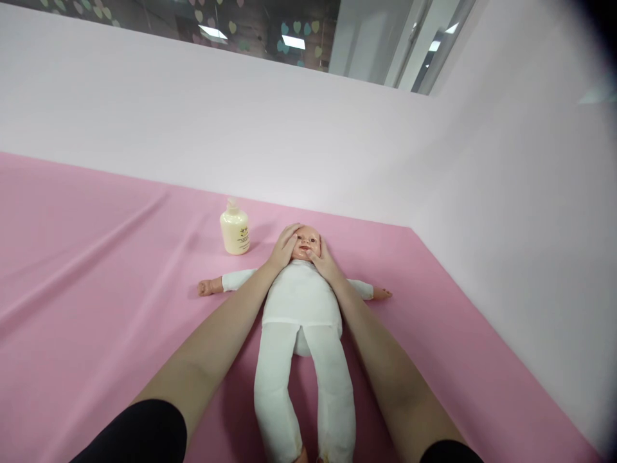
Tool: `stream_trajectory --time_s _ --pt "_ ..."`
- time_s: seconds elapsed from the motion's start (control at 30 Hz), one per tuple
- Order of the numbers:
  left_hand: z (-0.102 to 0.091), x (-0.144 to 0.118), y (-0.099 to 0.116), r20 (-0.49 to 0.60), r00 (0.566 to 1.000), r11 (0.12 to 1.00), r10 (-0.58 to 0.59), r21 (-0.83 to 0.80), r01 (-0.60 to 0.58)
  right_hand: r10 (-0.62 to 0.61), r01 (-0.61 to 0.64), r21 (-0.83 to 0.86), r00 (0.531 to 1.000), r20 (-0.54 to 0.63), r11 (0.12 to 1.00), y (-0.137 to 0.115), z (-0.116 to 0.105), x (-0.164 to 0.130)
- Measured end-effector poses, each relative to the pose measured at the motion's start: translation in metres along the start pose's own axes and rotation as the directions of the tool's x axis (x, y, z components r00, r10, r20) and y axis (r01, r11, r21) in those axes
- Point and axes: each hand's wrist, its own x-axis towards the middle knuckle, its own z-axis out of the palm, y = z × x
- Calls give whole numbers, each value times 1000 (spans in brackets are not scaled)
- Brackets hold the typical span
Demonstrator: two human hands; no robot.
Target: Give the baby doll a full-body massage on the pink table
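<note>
A baby doll (301, 296) with a white cloth body lies on its back, arms stretched out to the sides and legs toward me. My left hand (284, 246) cups the side of its head on the left, fingers reaching up toward the forehead. On the opposite side, my right hand (324, 258) is curved around the cheek and jaw, its thumb near the doll's mouth. The head is held between both palms, and the face shows between them. The fingers of my right hand are partly hidden beside the head.
A pale yellow pump bottle (235, 230) stands left of the doll's head. Pink padded sheeting (120, 270) with a few creases covers the surface. White walls (202, 135) rise behind and at the right, with a window (260, 29) above the back one.
</note>
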Motion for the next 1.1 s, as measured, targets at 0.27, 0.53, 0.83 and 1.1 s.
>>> stream_trajectory --time_s 0.27,0.53,0.83,1.1 --pt "5 0 -19 -34 994 992 -106 -76 103 -9 9 28 1000 -15 1000 -3 1 0" --pt "13 1 -43 -137 925 932 -354 -137 336 -31 33 63 999 -32 997 -4 2 -1" --pt "0 -2 -1 -96 993 994 -65 77 73 -16 17 28 999 -52 999 -7 1 -2" --pt "2 -1 8 29 995 978 95 185 -99 -3 3 11 999 -37 1000 -4 -1 -2"
